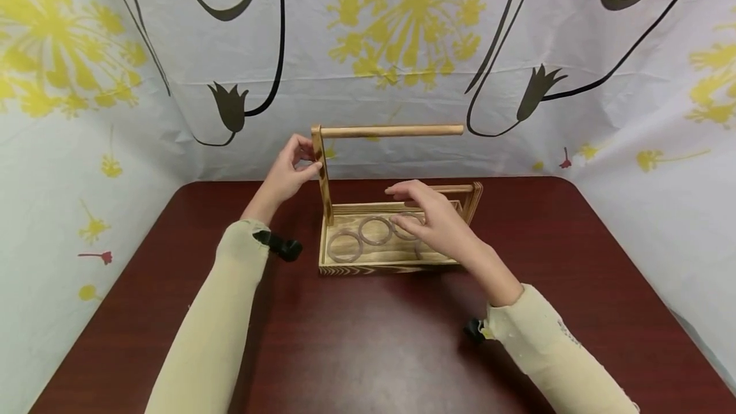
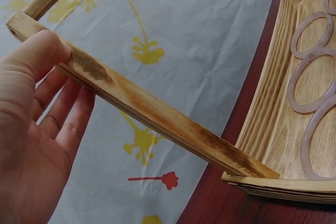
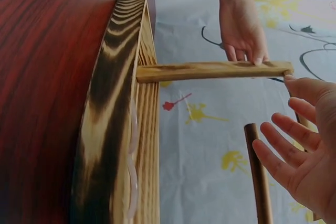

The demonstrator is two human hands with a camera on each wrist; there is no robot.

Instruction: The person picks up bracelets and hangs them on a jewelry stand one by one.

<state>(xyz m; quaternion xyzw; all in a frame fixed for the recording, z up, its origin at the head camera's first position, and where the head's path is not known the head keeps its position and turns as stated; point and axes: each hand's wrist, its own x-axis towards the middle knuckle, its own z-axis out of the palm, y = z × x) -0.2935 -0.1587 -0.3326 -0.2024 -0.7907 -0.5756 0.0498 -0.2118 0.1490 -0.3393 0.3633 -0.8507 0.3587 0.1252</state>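
- Looking first at the left wooden post [image 1: 324, 193], footed at the left end of the shallow wooden tray [image 1: 368, 269], with its long axis near upright and its top tipped slightly left.
- Joined at the top to the upper dowel [image 1: 391, 131], running roughly level rightward to a free end.
- Pinched near that top by the left hand [image 1: 290, 171], thumb on one face and fingers behind, with only the wood's thickness between.
- Mattering most, by judgement: the post's angle to the tray, with the left hand clearly nearer, just left of the wood.
- Showing the right hand [image 1: 428, 216] over the tray in the head view, fingers wide and holding nothing, well to the right of the post's foot.
- Running left from the right wooden post [image 1: 474, 202]: the lower dowel [image 3: 259, 177], free end near the right fingertips; contact impossible to tell.
- Lying in the tray: at least four pale bangles [image 2: 292, 90].
- Spreading beneath everything, the dark red worktop [image 1: 345, 337]; hanging behind, a flowered sheet [image 1: 316, 50].
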